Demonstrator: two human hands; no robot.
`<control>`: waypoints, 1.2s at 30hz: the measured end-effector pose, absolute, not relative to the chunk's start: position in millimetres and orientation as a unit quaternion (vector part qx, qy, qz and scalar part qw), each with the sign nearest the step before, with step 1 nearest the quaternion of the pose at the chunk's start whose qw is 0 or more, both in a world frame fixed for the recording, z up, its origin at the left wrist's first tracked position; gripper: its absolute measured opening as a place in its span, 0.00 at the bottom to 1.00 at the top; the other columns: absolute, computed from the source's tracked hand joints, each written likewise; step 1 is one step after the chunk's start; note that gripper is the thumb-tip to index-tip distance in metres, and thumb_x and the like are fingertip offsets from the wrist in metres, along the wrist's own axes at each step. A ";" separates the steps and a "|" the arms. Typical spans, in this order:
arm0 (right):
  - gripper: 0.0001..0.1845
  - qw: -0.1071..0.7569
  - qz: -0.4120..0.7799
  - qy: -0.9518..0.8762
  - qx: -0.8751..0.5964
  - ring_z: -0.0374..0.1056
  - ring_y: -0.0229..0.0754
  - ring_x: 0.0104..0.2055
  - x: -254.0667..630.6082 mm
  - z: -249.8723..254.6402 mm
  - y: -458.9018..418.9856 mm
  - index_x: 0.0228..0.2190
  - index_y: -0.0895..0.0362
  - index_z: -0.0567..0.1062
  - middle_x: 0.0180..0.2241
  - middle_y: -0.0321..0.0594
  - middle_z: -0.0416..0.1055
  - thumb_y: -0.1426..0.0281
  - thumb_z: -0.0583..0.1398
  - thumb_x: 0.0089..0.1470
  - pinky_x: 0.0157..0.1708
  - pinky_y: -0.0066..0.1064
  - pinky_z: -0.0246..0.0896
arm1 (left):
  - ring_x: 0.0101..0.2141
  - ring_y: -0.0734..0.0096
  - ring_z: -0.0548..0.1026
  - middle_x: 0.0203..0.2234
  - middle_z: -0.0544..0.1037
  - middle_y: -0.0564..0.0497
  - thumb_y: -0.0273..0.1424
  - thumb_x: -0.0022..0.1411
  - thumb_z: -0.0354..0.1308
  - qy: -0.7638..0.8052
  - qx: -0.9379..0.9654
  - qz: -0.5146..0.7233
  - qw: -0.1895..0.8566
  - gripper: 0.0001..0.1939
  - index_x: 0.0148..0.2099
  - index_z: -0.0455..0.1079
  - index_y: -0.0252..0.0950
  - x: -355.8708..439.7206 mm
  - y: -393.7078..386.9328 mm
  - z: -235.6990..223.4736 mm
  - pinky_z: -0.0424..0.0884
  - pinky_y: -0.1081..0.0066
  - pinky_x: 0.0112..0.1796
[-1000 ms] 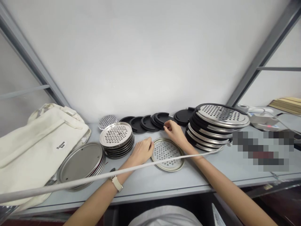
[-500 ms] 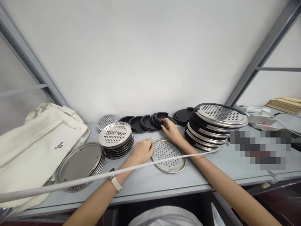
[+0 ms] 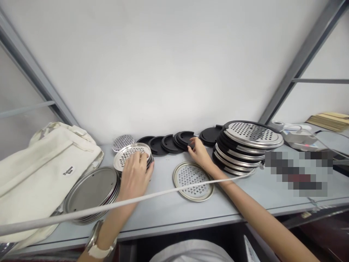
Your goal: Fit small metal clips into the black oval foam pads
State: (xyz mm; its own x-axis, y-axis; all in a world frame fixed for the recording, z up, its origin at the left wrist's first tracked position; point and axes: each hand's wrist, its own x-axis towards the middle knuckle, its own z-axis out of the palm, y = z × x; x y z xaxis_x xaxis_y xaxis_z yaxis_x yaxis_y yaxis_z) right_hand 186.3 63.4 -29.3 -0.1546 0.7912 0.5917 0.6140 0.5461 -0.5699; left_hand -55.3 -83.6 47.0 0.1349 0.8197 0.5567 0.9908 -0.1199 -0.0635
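My left hand (image 3: 135,173) reaches over the stack of small perforated metal grater discs (image 3: 125,157). Its fingers are apart and rest on the top disc near the right rim, with the thumb at the side. At the back, my right hand (image 3: 201,154) has its curled fingers and thumb around the near edge of a black round disc (image 3: 188,137) in an overlapping row; part of that grip is hidden. Between my forearms a single round grater plate (image 3: 194,181) with a raised metal rim lies flat on the shelf (image 3: 163,209).
Large plain metal discs (image 3: 89,191) are piled at left beside a cream cloth bag (image 3: 54,171). A tall stack of black bases and grater plates (image 3: 249,134) stands at right. A white cord (image 3: 152,195) crosses in front. Metal posts (image 3: 294,69) flank the shelf.
My left hand has moved left, from beside the single grater plate onto the stack of small grater discs, and its fingers have spread. My right hand stays at the black disc.
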 end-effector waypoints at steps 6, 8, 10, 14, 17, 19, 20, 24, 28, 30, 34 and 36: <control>0.14 0.295 0.170 -0.797 -0.499 0.62 0.39 0.25 199.8 -18.3 51.6 0.24 0.56 0.65 0.22 0.37 0.67 0.60 0.55 0.55 0.26 0.29 0.54 | 0.37 0.63 0.69 0.33 0.72 0.50 0.34 0.65 0.48 -0.619 -0.741 -0.210 0.155 0.08 0.36 0.66 0.37 -91.1 -88.8 34.4 0.61 0.64 0.41; 0.19 0.238 0.226 -0.811 -0.483 0.62 0.38 0.25 205.4 -13.1 48.7 0.23 0.57 0.67 0.23 0.37 0.69 0.54 0.57 0.51 0.24 0.28 0.53 | 0.37 0.64 0.70 0.33 0.73 0.50 0.35 0.65 0.48 -0.616 -0.740 -0.233 0.140 0.09 0.37 0.67 0.37 -94.4 -87.7 32.2 0.60 0.64 0.41; 0.22 0.185 0.282 -0.821 -0.461 0.62 0.38 0.25 211.1 -8.8 47.5 0.24 0.58 0.70 0.24 0.38 0.70 0.51 0.60 0.47 0.23 0.27 0.52 | 0.37 0.63 0.71 0.34 0.74 0.50 0.36 0.65 0.50 -0.617 -0.734 -0.249 0.138 0.09 0.39 0.68 0.37 -95.8 -86.7 32.1 0.60 0.64 0.41; 0.18 0.163 0.310 -0.817 -0.458 0.65 0.39 0.27 218.2 -5.9 48.5 0.25 0.59 0.74 0.25 0.39 0.73 0.56 0.64 0.43 0.25 0.27 0.55 | 0.37 0.63 0.72 0.33 0.75 0.50 0.35 0.64 0.52 -0.613 -0.736 -0.256 0.129 0.08 0.39 0.69 0.38 -97.0 -86.4 33.8 0.59 0.65 0.40; 0.11 0.167 0.284 -0.819 -0.471 0.65 0.40 0.27 216.5 -7.1 49.1 0.23 0.60 0.75 0.24 0.39 0.73 0.63 0.64 0.44 0.26 0.28 0.55 | 0.36 0.64 0.72 0.33 0.76 0.51 0.34 0.64 0.50 -0.605 -0.739 -0.267 0.129 0.09 0.37 0.70 0.38 -96.0 -87.7 35.6 0.59 0.65 0.40; 0.10 0.167 0.268 -0.823 -0.473 0.64 0.39 0.26 213.0 -8.0 48.6 0.22 0.59 0.75 0.23 0.39 0.73 0.65 0.63 0.45 0.25 0.28 0.54 | 0.36 0.63 0.72 0.33 0.76 0.50 0.33 0.65 0.50 -0.599 -0.735 -0.276 0.161 0.10 0.37 0.71 0.38 -94.8 -88.3 37.9 0.58 0.64 0.41; 0.10 0.167 0.262 -0.824 -0.474 0.64 0.39 0.26 211.2 -8.5 48.2 0.21 0.59 0.75 0.23 0.39 0.73 0.65 0.63 0.46 0.24 0.27 0.54 | 0.36 0.62 0.72 0.33 0.76 0.49 0.33 0.65 0.49 -0.595 -0.729 -0.281 0.188 0.10 0.38 0.71 0.37 -94.4 -88.2 39.6 0.58 0.63 0.42; 0.12 0.164 0.251 -0.829 -0.471 0.64 0.39 0.25 206.6 -10.5 47.0 0.21 0.59 0.74 0.22 0.39 0.72 0.64 0.62 0.48 0.24 0.27 0.53 | 0.34 0.63 0.73 0.31 0.77 0.48 0.29 0.65 0.51 -0.557 -0.701 -0.319 0.309 0.07 0.39 0.71 0.37 -96.9 -87.2 50.3 0.57 0.62 0.43; 0.11 0.177 0.246 -0.834 -0.461 0.64 0.38 0.25 204.6 -12.9 46.1 0.21 0.59 0.73 0.23 0.39 0.72 0.64 0.62 0.48 0.25 0.27 0.54 | 0.32 0.66 0.73 0.32 0.78 0.49 0.25 0.60 0.58 -0.481 -0.678 -0.410 0.375 0.06 0.40 0.71 0.37 -96.2 -98.0 66.9 0.61 0.64 0.42; 0.11 0.185 0.247 -0.834 -0.458 0.64 0.38 0.25 201.5 -14.3 44.9 0.21 0.59 0.73 0.23 0.39 0.72 0.64 0.62 0.48 0.24 0.27 0.53 | 0.32 0.66 0.73 0.32 0.77 0.49 0.23 0.57 0.60 -0.453 -0.667 -0.468 0.363 0.08 0.40 0.71 0.37 -88.3 -109.6 75.7 0.63 0.63 0.41; 0.12 0.206 0.256 -0.828 -0.454 0.63 0.37 0.24 190.2 -15.2 40.6 0.21 0.59 0.72 0.22 0.38 0.71 0.64 0.61 0.49 0.23 0.26 0.52 | 0.30 0.69 0.70 0.29 0.73 0.50 0.23 0.56 0.60 -0.440 -0.638 -0.587 0.233 0.07 0.38 0.70 0.36 -60.0 -128.5 88.5 0.65 0.68 0.34; 0.13 0.244 0.239 -0.819 -0.461 0.63 0.37 0.24 185.6 -11.9 38.6 0.21 0.59 0.71 0.22 0.39 0.71 0.63 0.59 0.51 0.23 0.26 0.52 | 0.29 0.72 0.69 0.27 0.71 0.52 0.26 0.59 0.58 -0.456 -0.628 -0.618 0.130 0.01 0.36 0.70 0.35 -46.1 -128.4 89.0 0.65 0.71 0.31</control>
State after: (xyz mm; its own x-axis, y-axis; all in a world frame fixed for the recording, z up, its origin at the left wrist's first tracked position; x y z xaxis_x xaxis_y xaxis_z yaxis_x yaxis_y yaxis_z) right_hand 185.6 38.6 -11.9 -0.4570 0.8714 0.1785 0.6381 0.4610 -0.6167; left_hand -46.1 -128.4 89.0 -0.1787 0.4112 0.8938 0.7325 -0.5510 0.3999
